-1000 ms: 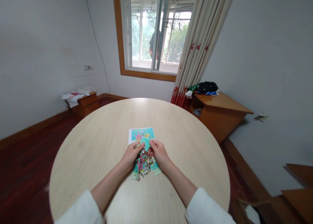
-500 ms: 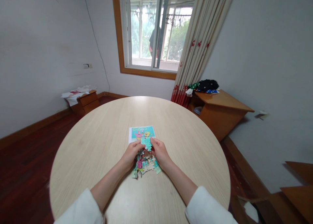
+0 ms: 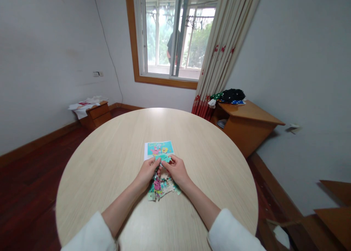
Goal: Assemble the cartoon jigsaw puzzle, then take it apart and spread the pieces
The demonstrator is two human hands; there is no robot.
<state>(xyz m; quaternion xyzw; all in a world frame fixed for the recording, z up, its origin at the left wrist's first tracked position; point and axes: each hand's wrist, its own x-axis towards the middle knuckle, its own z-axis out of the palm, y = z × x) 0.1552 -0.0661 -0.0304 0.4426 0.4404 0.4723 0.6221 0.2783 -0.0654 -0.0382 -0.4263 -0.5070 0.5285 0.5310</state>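
Between my hands is a small joined section of teal jigsaw puzzle (image 3: 163, 158), raised above the table. My left hand (image 3: 149, 169) grips its left side, thumb on top. On the other side my right hand (image 3: 177, 169) is closed on its right part, thumb and fingers pinching near the lower edge. Below them lie loose and partly joined puzzle pieces (image 3: 166, 188) in teal, pink and pale colours, some hidden by my hands. Just beyond, a printed picture sheet (image 3: 160, 147) with pink and yellow cartoon figures lies flat, its near edge covered by the section.
The round pale wooden table (image 3: 109, 163) fills the middle. Behind it are a window (image 3: 172, 35) and a long curtain (image 3: 219, 50). A wooden desk (image 3: 251, 116) with dark cloth on it stands right, a small cabinet (image 3: 98, 114) left.
The teal section has tilted and now looks flatter and wider. My right thumb has moved down and left, toward my left hand. The sheet stays in place.
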